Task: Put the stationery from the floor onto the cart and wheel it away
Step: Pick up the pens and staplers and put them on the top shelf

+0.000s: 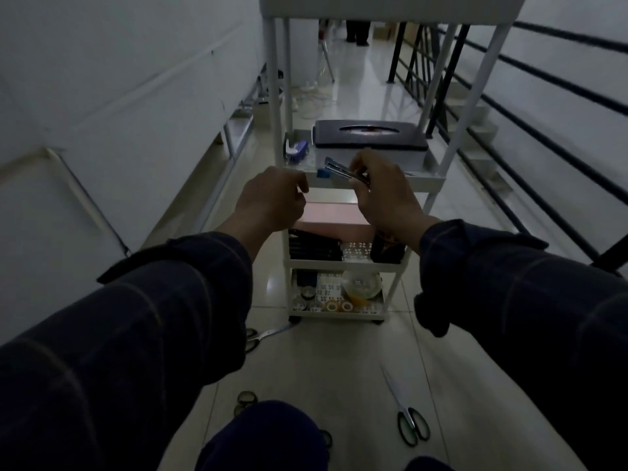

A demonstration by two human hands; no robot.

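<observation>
A white tiered cart (431, 180) stands on the tiled floor in front of me. My right hand (384, 195) grips a blue stapler (336, 168) over the near edge of an upper tray. My left hand (272, 202) hovers beside it at the tray's near left corner, fingers curled, holding nothing that I can see. The lower shelves carry a pink box (326, 215), dark cases and tape rolls (336, 305). On the floor lie one pair of scissors (407, 413) at the right, another pair of scissors (261, 334) by the cart's left wheel, and a few rings (244, 401) near my knee.
A dark-lidded box (370, 134) and a blue-white tape dispenser (299, 149) sit on the upper tray. A white wall runs along the left. A black stair railing (543, 137) borders the right. A person's legs (356, 32) stand far down the corridor.
</observation>
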